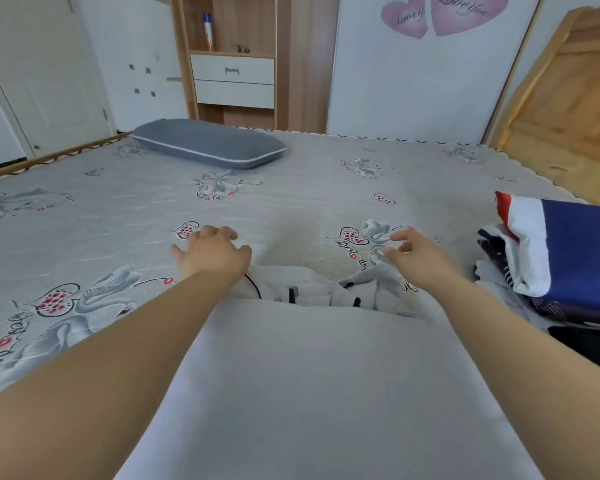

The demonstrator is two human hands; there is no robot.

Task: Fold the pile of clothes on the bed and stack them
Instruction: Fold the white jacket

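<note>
A light grey garment (309, 375) is spread flat on the bed (118, 209), at the middle of its near edge, with its far part reaching toward the centre of the bed. At the far end of the garment, a black drawstring (253, 287) and some rumpled white and grey fabric are seen.

Both arms are stretched forward over the garment. The left hand (212, 252) is placed at the far left corner of the garment, with the fingers loosely bent and lying on the printed sheet; nothing is held by it. The right hand (414, 252) is held just above the far right corner of the garment, the fingers relaxed and a little spread, and nothing is gripped by it.

A pile of clothes (548, 271) is seen at the right edge of the bed, near the right forearm. A blue, white and red piece (575, 244) lies on top of it, and dark pieces are found below.

A grey pillow (208, 143) is laid at the far edge of the bed. Behind the bed, a wooden shelf unit with two white drawers (234, 79) stands against the wall, and two pink heart stickers (444, 13) are fixed on the wall.
</note>
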